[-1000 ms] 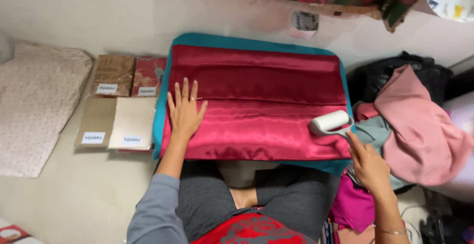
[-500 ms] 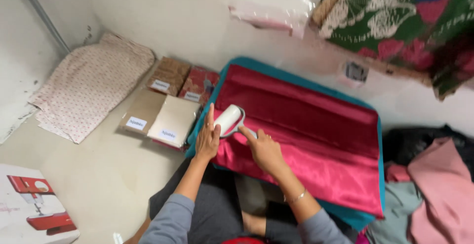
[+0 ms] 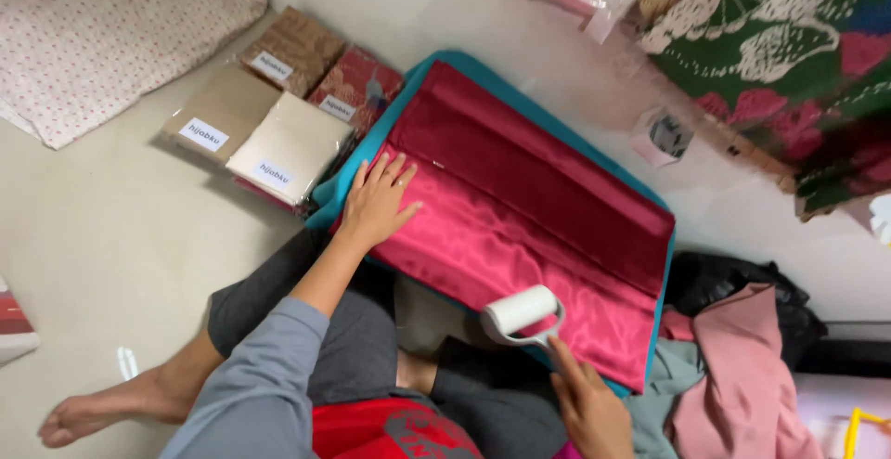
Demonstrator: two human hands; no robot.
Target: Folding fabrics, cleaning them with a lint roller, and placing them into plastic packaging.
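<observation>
Sat on the pale tiled floor (image 3: 111, 236), legs folded beneath a folded length of glossy pink-and-maroon satin fabric (image 3: 520, 208) spread over a teal backing cloth (image 3: 345, 176). Left hand (image 3: 376, 201) pressed flat on the satin's near-left corner, fingers spread, gripping nothing. Right hand (image 3: 587, 413) closed round the handle of a white lint roller (image 3: 520, 312), its barrel resting at the fabric's near edge; whether the barrel touched the cloth fully could not quite be told from this angle.

Probably a matter of rolling lint off the satin. Best done with the flat palm keeping the slippery cloth taut, strokes run along the sheen in overlapping passes, pressure light so as not to ruck the folds.

Just left of the backing cloth, clear-wrapped flat packets in beige, brown and red (image 3: 278, 106). Right of it, a heap of pink and black garments (image 3: 742, 357).
</observation>
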